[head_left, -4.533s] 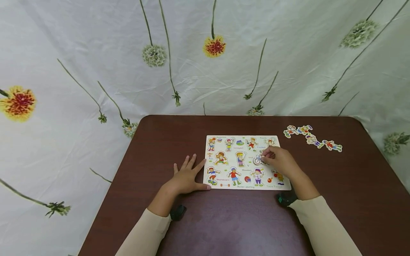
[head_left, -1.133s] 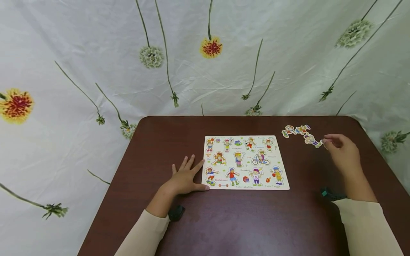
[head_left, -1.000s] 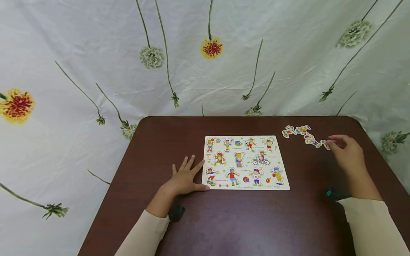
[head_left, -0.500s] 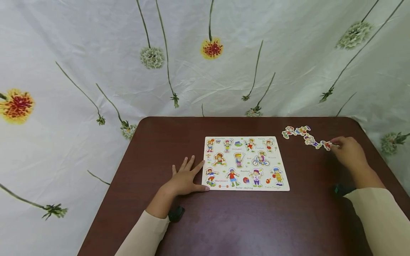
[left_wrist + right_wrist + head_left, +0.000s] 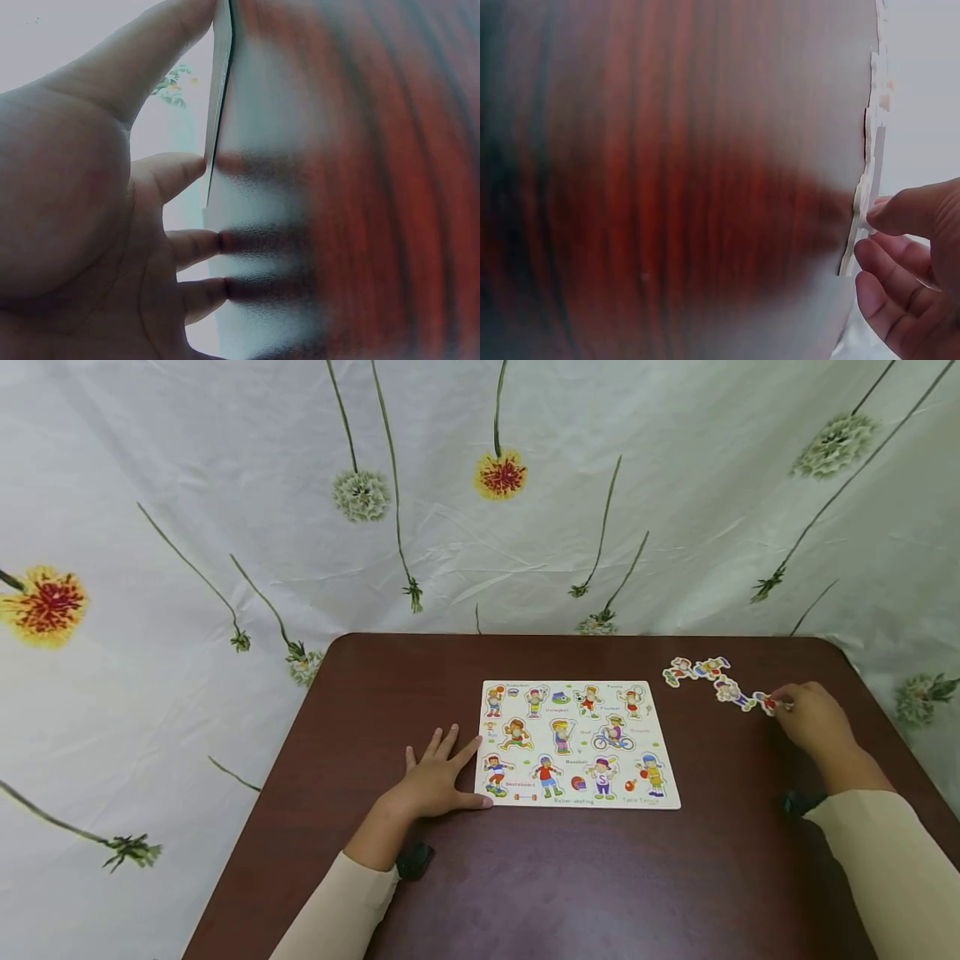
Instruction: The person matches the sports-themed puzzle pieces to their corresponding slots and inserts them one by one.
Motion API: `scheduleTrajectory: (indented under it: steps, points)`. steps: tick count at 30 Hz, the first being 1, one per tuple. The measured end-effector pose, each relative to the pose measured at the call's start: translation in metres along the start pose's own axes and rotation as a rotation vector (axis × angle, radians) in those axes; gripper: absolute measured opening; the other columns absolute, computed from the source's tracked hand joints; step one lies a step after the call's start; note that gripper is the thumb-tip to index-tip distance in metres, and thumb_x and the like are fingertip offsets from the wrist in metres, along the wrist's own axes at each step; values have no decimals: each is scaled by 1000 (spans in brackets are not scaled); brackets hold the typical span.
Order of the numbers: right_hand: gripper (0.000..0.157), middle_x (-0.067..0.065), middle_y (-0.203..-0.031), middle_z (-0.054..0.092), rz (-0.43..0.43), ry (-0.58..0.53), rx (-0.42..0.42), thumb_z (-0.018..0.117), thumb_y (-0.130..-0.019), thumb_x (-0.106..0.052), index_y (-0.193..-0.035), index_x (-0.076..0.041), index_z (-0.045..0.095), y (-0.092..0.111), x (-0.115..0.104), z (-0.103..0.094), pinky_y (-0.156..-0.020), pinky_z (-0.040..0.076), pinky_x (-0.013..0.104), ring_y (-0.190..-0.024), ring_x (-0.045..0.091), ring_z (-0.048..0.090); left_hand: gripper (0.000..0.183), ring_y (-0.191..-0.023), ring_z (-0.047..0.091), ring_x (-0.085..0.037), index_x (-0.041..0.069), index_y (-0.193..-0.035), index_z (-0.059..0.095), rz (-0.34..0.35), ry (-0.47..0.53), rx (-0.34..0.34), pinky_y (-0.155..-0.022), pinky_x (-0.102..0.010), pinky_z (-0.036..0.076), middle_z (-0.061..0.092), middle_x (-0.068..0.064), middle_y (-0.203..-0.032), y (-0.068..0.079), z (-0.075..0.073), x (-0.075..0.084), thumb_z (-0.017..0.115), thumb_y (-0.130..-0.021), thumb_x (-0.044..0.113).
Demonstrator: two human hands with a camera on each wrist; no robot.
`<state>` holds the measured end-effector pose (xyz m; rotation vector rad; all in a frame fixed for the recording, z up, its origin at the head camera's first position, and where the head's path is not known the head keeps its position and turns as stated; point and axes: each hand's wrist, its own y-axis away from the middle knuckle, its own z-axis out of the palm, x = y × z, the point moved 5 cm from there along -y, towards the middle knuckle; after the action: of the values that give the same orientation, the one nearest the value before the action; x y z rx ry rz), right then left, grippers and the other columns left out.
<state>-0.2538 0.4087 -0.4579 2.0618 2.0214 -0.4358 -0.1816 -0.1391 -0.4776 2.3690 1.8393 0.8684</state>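
Left grip [image 5: 431, 787]: fingers straight and spread, clamped on nothing; I see forefinger and thumb touching the left edge of the board [image 5: 542, 732], where they were some seconds ago.
Board: flat on the counter [image 5: 570, 881], bearing rows of sport figures; it has hardly shifted, so I judge the left side is being kept steady.
Bicycle figure [image 5: 613, 733]: on the board, to the right; the right grip [image 5: 816, 722] covered it a few seconds back, and now I have it in full sight. I take that spot as finished with for the moment.
Loose pieces [image 5: 734, 693]: four in a ragged chain beyond the board's right side, the same count as before.
Red end piece [image 5: 765, 702]: rightmost of the four, on the counter, partly hidden from my head view.
Right grip: come across from the board; my right wrist view shows thumb and finger together, pinching this piece by its knob. To me, the work has passed to the loose set.
Counter: dark reddish-brown, rounded far corners, a soft sheen nearest me.
Cloth [image 5: 285, 460]: pale, lightly creased, printed with long-stemmed flowers, filling the background.
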Motion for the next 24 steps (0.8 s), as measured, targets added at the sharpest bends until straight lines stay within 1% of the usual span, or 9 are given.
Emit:
scheduleTrajectory:
  steps: [4, 9, 13, 16, 24]
  points:
    - [26, 39, -113, 50, 13, 11, -19, 51, -96, -4, -113, 13, 61, -1, 3, 1, -83, 42, 63, -97, 52, 53, 102, -159, -4, -37, 33, -162, 22, -5, -4, -5, -116, -77, -4, 2, -12, -172, 0, 0, 0, 75, -81, 63]
    - [25, 38, -110, 53, 16, 13, -37, 52, -95, -2, -112, 13, 62, -2, 5, 2, -82, 43, 62, -96, 51, 54, 101, -159, -4, -37, 32, -162, 23, -4, 3, -3, -116, -77, -4, 3, -13, -172, -1, 0, 0, 75, -81, 63]
    - [24, 38, -105, 55, 1, 7, -12, 53, -94, -3, -109, 12, 63, 1, 7, 0, -77, 44, 60, -92, 50, 56, 101, -159, -4, -37, 33, -162, 23, -7, -1, -4, -116, -77, -4, 2, -12, -172, -3, 1, 1, 75, -81, 64]
    - [24, 37, -104, 56, 6, -7, 1, 54, -94, -4, -109, 12, 63, 4, 7, -2, -75, 44, 59, -91, 50, 57, 102, -159, -4, -37, 33, -162, 23, -8, -4, -5, -116, -77, -4, 2, -12, -172, -3, 1, 1, 76, -81, 64]
    - [26, 37, -106, 60, 12, -57, 10, 59, -97, -10, -111, 11, 64, 8, 0, -1, -76, 43, 60, -92, 48, 58, 102, -159, -4, -38, 33, -162, 24, -9, -3, 3, -115, -78, -4, 3, -13, -172, -4, 1, 1, 76, -80, 63]
